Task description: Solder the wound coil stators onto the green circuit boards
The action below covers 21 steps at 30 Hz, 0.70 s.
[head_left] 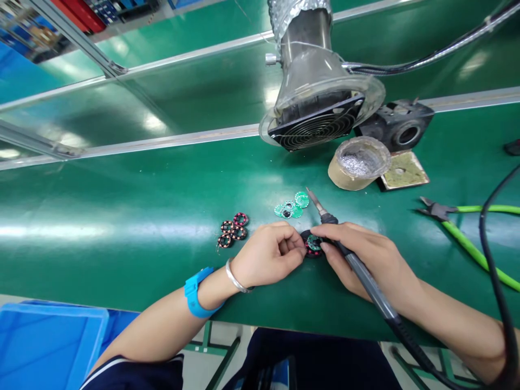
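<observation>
While clasping one soldering iron [368,280] in the right grip [377,254], touching one dark coil [312,252] between grips with the curled left grip [268,254] (hold indeterminate); displaying four loose coils [233,229], at least three green discs [301,200].

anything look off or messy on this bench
Nothing looks plainly spilled or broken. A few things look rough: the pot has a crusty, uneven rim, the sponge beside it looks stained, and the foil duct ends in a ragged edge around the pipe. That may just be wear.
</observation>
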Tool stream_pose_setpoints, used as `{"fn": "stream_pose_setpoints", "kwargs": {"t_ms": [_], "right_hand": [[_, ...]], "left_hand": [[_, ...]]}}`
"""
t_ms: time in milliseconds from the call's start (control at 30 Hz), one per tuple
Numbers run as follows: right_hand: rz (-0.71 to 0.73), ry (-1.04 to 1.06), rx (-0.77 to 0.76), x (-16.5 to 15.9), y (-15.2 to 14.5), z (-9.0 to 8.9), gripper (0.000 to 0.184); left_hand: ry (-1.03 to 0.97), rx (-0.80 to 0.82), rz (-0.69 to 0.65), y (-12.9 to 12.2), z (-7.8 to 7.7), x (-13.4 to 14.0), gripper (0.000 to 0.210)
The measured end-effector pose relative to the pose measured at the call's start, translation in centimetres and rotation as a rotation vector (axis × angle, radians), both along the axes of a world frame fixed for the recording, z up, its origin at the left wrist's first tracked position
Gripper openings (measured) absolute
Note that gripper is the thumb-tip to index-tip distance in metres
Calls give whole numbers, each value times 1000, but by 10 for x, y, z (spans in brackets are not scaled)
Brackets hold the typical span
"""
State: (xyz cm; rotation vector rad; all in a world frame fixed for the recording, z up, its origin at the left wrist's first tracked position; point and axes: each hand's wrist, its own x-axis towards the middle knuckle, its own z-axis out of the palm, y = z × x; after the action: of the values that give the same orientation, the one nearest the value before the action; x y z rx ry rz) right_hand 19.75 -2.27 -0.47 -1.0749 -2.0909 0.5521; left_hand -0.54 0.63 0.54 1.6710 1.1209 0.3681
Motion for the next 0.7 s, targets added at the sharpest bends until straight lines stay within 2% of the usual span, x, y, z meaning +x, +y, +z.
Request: {"fn": "stream_pose_setpoints", "kwargs": {"t_ms": [700], "right_hand": [[8,30,9,-2,1,1,40]], "left_hand": [[-73,42,11,-1,-3,0,6]]}}
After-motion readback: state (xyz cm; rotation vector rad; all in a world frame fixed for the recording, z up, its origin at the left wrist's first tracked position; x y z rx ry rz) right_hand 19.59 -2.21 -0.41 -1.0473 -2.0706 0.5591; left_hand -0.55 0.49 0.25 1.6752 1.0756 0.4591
